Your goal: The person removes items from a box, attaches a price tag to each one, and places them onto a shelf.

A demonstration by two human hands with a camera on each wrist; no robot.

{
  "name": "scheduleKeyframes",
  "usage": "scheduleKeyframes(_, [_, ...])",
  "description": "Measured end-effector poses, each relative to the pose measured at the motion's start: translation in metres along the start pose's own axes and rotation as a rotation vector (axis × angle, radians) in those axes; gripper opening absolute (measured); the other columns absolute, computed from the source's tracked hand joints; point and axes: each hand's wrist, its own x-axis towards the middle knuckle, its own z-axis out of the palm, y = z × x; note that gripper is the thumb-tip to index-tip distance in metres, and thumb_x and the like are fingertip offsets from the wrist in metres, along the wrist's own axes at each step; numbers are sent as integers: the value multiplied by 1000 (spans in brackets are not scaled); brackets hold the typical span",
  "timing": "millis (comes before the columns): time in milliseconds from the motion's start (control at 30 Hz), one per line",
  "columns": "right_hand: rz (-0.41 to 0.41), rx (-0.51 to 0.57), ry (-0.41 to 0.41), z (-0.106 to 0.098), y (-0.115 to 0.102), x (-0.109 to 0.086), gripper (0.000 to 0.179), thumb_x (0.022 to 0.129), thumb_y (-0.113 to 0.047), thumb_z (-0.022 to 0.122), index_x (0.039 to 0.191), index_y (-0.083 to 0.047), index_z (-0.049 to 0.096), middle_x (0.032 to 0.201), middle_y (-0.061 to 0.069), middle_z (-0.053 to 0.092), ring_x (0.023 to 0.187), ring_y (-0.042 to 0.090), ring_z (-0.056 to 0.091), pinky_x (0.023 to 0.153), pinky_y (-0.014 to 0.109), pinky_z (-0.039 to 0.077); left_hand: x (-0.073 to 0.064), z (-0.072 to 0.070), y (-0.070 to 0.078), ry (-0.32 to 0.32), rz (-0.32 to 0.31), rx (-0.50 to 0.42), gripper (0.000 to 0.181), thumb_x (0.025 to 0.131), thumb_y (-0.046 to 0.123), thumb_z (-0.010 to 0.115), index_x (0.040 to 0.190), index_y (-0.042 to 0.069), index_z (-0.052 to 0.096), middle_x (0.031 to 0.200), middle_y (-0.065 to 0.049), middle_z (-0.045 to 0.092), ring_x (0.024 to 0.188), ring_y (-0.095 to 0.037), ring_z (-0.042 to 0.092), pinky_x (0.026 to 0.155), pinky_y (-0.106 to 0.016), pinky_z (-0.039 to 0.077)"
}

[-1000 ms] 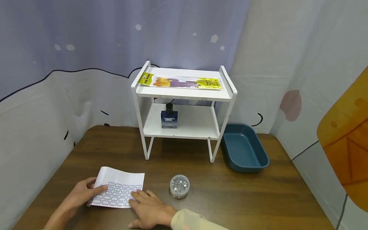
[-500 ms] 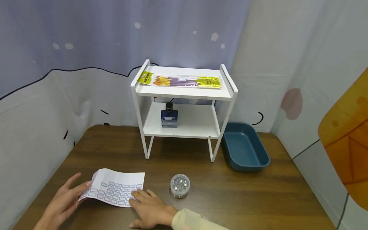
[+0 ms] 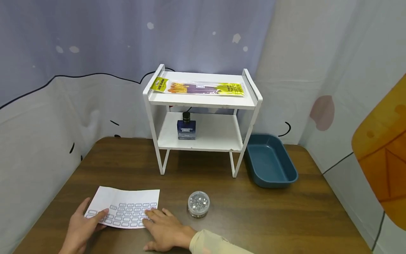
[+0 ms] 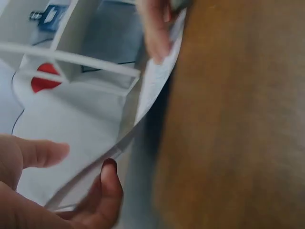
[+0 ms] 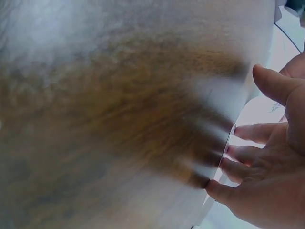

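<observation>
On the brown table lies a white sheet of printed labels (image 3: 127, 204), its face covered with rows of small blue-outlined boxes. My left hand (image 3: 83, 224) holds its near-left part, thumb above and fingers underneath. In the left wrist view the sheet's edge (image 4: 128, 136) bows up off the table, and a fingertip (image 4: 109, 174) curls up against its underside. My right hand (image 3: 166, 229) rests palm down on the sheet's right part with fingers spread. The right wrist view shows the fingertips of the right hand (image 5: 267, 167) touching down in a row.
A clear round tub of silvery pieces (image 3: 198, 204) stands right of the sheet. Behind is a white two-tier rack (image 3: 219, 134) with a bagged brush set (image 3: 196, 89) on top and a dark blue bottle (image 3: 186, 128) below. A teal tray (image 3: 271, 162) sits at the rack's right.
The left hand slid off to the left along the sheet, lifted its left edge, then came back with the thumb over the front. The right hand has stayed in place.
</observation>
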Motion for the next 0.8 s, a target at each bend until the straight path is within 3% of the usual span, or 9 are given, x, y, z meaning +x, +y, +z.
scheduleKeyframes(67, [0,0,0,-1,0,0,71,89,-63,62,147,-25,47,160,-5,36,148,12,32,117,35,33,-4,4,0,67,69,149,97,90,4,66,157,-2,-3,143,-41,39,103,-36,64,91,-47,56])
scheduleKeyframes(167, [-1,11,-3,-2,0,1,70,88,-62,63,146,-26,48,159,-6,37,148,12,33,117,36,33,-6,6,-1,104,173,327,87,85,0,67,157,-1,17,149,-46,24,126,-61,42,105,-64,38])
scheduleKeyframes(300, [-1,33,-19,-3,0,2,69,88,-62,64,146,-27,48,160,-7,36,148,11,32,118,35,33,-4,5,-4,90,217,389,60,86,0,65,142,-5,47,144,-43,34,131,-62,38,104,-66,34])
scheduleKeyframes(400, [-1,58,-33,-4,1,3,67,89,-61,63,146,-28,49,160,-8,36,149,10,31,118,35,32,-2,4,-6,90,217,376,51,86,0,65,136,-7,54,143,-42,38,130,-59,41,103,-64,36])
scheduleKeyframes(500, [-7,106,-27,-4,4,2,65,90,-59,63,145,-28,50,159,-6,38,148,10,33,118,36,33,-1,1,-6,103,272,375,50,85,1,68,134,-7,57,140,-42,43,127,-58,44,98,-60,40])
scheduleKeyframes(600, [-17,202,18,-6,8,0,61,92,-54,63,145,-24,51,157,-3,43,146,11,37,115,36,37,-5,0,-1,132,361,366,48,83,1,73,130,-4,62,132,-40,54,106,-23,64,93,-29,45])
scheduleKeyframes(700, [-38,304,123,-11,13,-1,58,94,-47,64,144,-19,52,152,1,49,142,13,43,111,34,41,-11,-1,8,155,444,357,47,82,3,77,127,-2,66,122,-36,63,88,7,52,76,-6,35])
scheduleKeyframes(733, [-51,331,169,-13,15,-1,57,95,-44,64,144,-17,53,150,2,51,140,13,46,110,32,42,-13,0,11,167,473,349,47,80,3,78,126,-2,67,119,-34,65,84,13,45,71,-2,31])
scheduleKeyframes(800, [-80,382,265,-19,18,-1,54,96,-39,64,143,-14,54,144,3,57,135,13,51,108,28,43,-16,1,17,169,499,334,48,80,3,79,127,-2,66,114,-31,68,81,10,47,70,-3,33])
